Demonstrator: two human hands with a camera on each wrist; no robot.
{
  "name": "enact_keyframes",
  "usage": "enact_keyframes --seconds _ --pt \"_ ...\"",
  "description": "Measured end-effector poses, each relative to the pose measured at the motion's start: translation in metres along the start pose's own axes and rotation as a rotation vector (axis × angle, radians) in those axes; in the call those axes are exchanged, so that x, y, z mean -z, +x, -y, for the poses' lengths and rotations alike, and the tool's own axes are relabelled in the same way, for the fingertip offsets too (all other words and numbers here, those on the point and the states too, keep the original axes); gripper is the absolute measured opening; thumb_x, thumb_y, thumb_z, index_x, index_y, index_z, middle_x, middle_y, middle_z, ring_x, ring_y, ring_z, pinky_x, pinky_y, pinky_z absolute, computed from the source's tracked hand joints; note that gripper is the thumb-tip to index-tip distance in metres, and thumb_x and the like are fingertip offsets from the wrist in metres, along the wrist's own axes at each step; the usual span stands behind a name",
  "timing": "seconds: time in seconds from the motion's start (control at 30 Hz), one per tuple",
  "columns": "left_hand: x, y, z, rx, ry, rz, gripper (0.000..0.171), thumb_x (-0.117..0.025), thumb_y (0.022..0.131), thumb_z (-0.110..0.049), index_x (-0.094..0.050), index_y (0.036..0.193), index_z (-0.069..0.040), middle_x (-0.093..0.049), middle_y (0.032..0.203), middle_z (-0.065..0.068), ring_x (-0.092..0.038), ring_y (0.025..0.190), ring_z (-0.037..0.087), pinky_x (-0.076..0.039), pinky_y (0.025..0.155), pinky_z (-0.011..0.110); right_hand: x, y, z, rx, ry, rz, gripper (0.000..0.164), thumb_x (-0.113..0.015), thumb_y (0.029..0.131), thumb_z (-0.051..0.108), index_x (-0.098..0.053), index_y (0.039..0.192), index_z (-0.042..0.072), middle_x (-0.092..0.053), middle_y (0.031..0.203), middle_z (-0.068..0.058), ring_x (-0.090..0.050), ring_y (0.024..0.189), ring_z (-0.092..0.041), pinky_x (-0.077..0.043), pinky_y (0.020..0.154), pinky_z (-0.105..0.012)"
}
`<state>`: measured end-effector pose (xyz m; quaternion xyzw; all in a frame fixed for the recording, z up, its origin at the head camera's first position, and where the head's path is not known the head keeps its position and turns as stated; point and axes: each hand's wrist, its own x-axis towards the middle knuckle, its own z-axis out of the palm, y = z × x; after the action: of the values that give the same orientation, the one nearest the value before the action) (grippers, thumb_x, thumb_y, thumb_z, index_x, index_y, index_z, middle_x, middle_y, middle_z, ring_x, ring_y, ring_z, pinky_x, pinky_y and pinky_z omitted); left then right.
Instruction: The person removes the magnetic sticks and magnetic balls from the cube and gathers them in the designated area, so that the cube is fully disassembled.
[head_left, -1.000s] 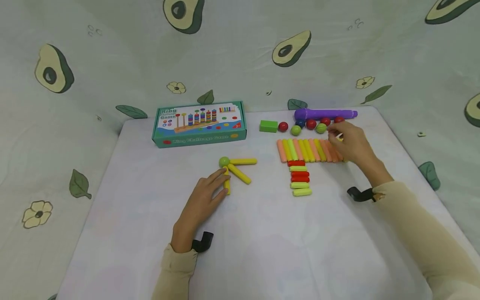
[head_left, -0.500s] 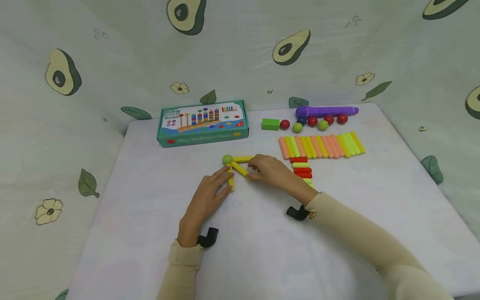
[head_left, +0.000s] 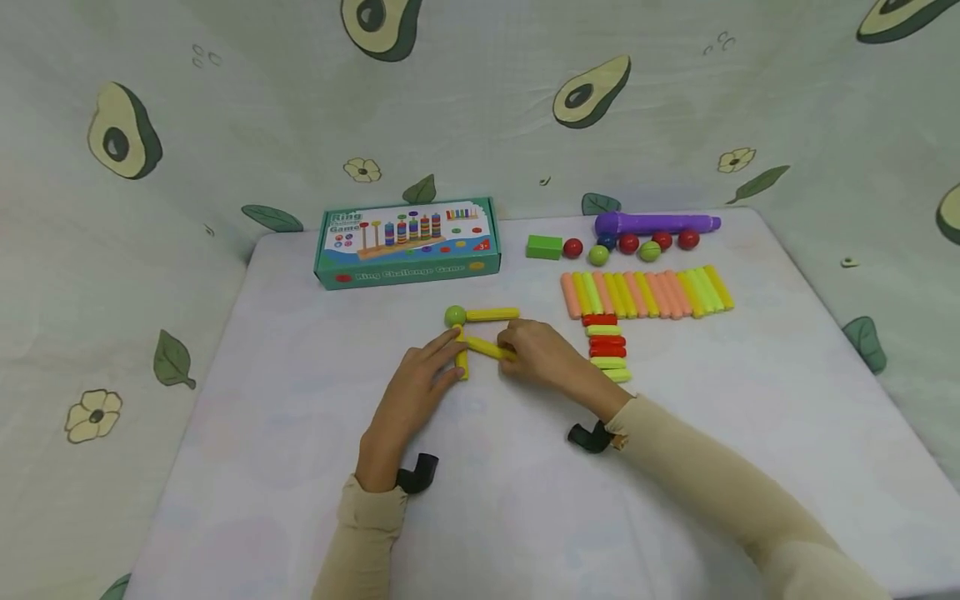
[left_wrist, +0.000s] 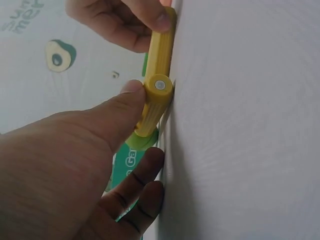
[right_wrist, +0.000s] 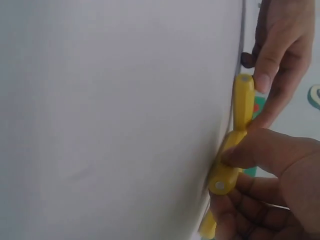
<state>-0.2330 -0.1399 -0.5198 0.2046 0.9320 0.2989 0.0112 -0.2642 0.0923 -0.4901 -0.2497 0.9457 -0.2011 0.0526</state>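
Observation:
My left hand (head_left: 412,383) holds a short yellow stick (head_left: 462,365) on the table, thumb at its near end and fingertips over its upper part. Its end shows a silver disc in the left wrist view. The far end meets a green ball (head_left: 455,316). My right hand (head_left: 546,354) pinches a second yellow stick (head_left: 484,347) between thumb and fingers; its left end lies against the side of the first stick. A third yellow stick (head_left: 492,314) points right from the ball, untouched.
A row of coloured sticks (head_left: 645,294) lies at the right, with short red and green sticks (head_left: 607,341) stacked below it. Behind are a green block (head_left: 544,247), several balls (head_left: 628,243) and a purple wand (head_left: 657,223). A game box (head_left: 407,243) stands at the back left.
My right hand came left from the stick row and took hold of the slanted yellow stick. That stick's left end has shifted from the ball down along the first stick. My left hand stays put.

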Motion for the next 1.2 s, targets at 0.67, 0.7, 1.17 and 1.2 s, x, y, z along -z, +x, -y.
enact_keyframes --seconds 0.67,0.7,1.17,1.2 --pt "0.000 0.000 -0.003 -0.004 0.042 0.010 0.046 -0.064 0.099 -0.030 -0.055 0.144 -0.026 -0.035 0.158 -0.014 -0.051 0.116 0.022 -0.047 0.095 0.038 0.048 -0.068 -0.049 -0.155 0.132 -0.239 0.023 -0.074 0.087 0.014 -0.071 0.108 0.005 -0.063 0.090 -0.005 -0.057 0.082 -0.024 -0.050 0.071 -0.035" --pt "0.000 0.000 -0.002 -0.006 0.040 0.010 0.046 -0.064 0.099 -0.030 -0.055 0.144 -0.026 -0.035 0.158 -0.013 -0.051 0.116 0.022 -0.047 0.094 0.038 0.052 -0.071 -0.054 -0.177 0.135 -0.248 0.024 -0.074 0.087 0.014 -0.071 0.109 0.005 -0.063 0.091 -0.006 -0.056 0.083 -0.024 -0.050 0.072 -0.036" --pt "-0.001 -0.002 -0.002 -0.005 0.007 0.005 0.046 -0.062 0.100 -0.031 -0.055 0.145 -0.026 -0.034 0.158 -0.014 -0.049 0.115 0.022 -0.046 0.093 0.038 0.098 -0.115 -0.163 -0.498 0.066 -0.346 0.036 -0.069 0.092 0.020 -0.066 0.117 -0.005 -0.062 0.103 -0.021 -0.054 0.092 -0.034 -0.046 0.077 -0.047" --pt "-0.001 -0.002 -0.002 -0.006 0.003 0.005 0.046 -0.062 0.100 -0.031 -0.055 0.145 -0.026 -0.034 0.158 -0.014 -0.049 0.115 0.022 -0.046 0.093 0.038 0.101 -0.119 -0.172 -0.515 0.062 -0.349 0.036 -0.068 0.093 0.020 -0.065 0.117 -0.006 -0.062 0.103 -0.022 -0.054 0.092 -0.035 -0.046 0.077 -0.048"
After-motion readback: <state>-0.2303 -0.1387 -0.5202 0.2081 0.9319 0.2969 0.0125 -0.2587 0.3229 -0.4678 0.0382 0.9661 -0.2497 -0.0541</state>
